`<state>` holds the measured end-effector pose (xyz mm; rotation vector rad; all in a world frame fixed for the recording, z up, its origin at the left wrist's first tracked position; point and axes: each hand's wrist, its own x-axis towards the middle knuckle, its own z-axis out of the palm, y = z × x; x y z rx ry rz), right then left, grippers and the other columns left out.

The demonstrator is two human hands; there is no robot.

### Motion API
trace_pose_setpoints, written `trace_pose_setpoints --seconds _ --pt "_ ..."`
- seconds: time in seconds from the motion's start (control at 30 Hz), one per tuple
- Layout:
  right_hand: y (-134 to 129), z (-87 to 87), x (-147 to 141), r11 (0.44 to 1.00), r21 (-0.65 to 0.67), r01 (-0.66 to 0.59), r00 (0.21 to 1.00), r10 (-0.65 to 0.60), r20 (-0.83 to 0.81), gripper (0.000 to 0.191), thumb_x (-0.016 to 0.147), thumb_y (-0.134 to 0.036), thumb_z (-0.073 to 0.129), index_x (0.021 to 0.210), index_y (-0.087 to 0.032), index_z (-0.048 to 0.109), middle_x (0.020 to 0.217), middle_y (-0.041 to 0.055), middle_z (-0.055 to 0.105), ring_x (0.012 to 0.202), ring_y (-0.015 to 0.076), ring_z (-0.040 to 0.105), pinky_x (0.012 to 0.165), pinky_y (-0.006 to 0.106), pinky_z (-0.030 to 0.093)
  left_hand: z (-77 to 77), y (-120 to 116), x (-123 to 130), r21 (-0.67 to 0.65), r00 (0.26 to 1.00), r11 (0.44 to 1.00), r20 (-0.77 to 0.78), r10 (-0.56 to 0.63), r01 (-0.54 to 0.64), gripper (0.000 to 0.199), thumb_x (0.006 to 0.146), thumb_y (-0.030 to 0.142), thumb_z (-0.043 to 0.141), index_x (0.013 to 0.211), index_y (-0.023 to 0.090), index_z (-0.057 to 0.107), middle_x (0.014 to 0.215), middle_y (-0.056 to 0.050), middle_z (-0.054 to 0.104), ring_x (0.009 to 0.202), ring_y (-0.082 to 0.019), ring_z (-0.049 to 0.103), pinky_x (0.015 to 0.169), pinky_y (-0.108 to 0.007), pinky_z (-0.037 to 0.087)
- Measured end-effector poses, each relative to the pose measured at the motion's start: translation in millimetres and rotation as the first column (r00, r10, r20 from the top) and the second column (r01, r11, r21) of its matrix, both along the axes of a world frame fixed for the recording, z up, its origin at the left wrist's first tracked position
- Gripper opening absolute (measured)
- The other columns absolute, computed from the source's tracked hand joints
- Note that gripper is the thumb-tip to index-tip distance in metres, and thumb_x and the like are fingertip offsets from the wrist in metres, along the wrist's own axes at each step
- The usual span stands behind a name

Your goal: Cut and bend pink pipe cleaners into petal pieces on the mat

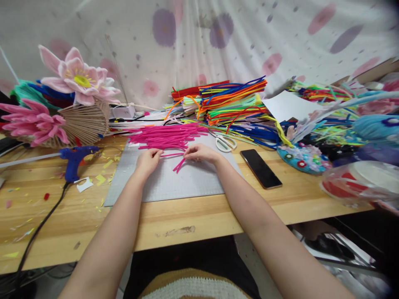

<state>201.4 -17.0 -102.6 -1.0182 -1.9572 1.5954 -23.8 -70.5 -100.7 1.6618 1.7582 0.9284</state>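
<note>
Over the grey cutting mat (187, 185), my left hand (150, 161) is closed on one end of a pink pipe cleaner (172, 155). My right hand (199, 153) pinches the pink stems at their other side, and two short ends poke out below its fingers. Just beyond both hands lies a wide pile of pink pipe cleaners (168, 135). White-handled scissors (226, 143) rest at the mat's back right corner.
A blue glue gun (75, 160) with a cord and paper scraps lies at left, near pink flowers (82, 81). A black phone (261, 168) is on the right. Bundles of coloured pipe cleaners (233, 99) line the back. A plastic-wrapped tub (358, 180) stands far right.
</note>
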Motion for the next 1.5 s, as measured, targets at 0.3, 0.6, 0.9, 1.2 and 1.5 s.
trace_pose_setpoints --seconds 0.3,0.6,0.9,1.2,1.5 --pt "1.3 -2.7 -5.7 0.740 0.653 0.164 0.919 -0.355 0.170 0.017 0.074 -0.030 0.057 0.079 -0.016 0.066 0.068 0.0002 0.056 0.062 0.0095 0.045 0.058 0.023 0.031 -0.9 -4.5 5.8 0.079 0.868 0.987 -0.490 -0.084 0.141 0.030 0.077 0.047 0.048 0.083 0.021 0.062 0.088 -0.004 0.054 0.079 -0.017 0.053 0.066 -0.027 0.037" --pt "-15.1 3.4 -21.2 0.574 0.810 -0.119 0.861 -0.347 0.372 0.013 0.081 -0.019 0.047 0.085 -0.017 0.059 0.094 0.0078 0.056 0.088 0.0166 0.049 0.070 0.026 0.035 0.8 -7.2 10.0 0.169 0.891 0.978 -0.452 -0.036 0.125 0.016 0.081 0.033 0.045 0.083 0.019 0.054 0.088 -0.005 0.054 0.074 -0.015 0.050 0.063 -0.026 0.035" --pt "-10.0 -5.5 -34.4 0.851 0.438 0.289 0.957 -0.240 -0.164 0.010 0.076 -0.027 0.047 0.074 -0.020 0.042 0.062 -0.0043 0.047 0.055 0.0087 0.044 0.055 0.022 0.034 0.8 -6.8 29.7 0.141 0.892 0.988 0.437 -0.114 0.058 0.027 0.071 0.041 0.056 0.081 0.018 0.049 0.066 0.002 0.055 0.051 -0.008 0.047 0.052 -0.022 0.040" --pt "-12.7 -3.4 -41.7 0.933 0.119 0.340 0.863 -0.259 -0.433 0.025 0.070 -0.037 0.057 0.071 -0.020 0.040 0.058 -0.0057 0.044 0.051 0.0064 0.040 0.048 0.020 0.030 -7.2 -3.8 27.3 -0.047 0.916 0.999 0.402 0.010 0.010 0.028 0.074 0.042 0.053 0.075 0.014 0.058 0.063 -0.002 0.061 0.047 -0.009 0.056 0.041 -0.018 0.041" --pt "-13.2 -11.4 -47.9 0.868 0.395 0.302 0.940 -0.201 -0.277 0.015 0.073 -0.031 0.053 0.071 -0.019 0.045 0.065 -0.0042 0.046 0.059 0.0083 0.041 0.058 0.022 0.034 -1.4 -8.1 39.1 -0.157 0.704 0.979 0.710 0.018 0.133 0.026 0.062 0.022 0.069 0.086 0.013 0.063 0.076 -0.003 0.066 0.065 -0.013 0.065 0.057 -0.022 0.052"
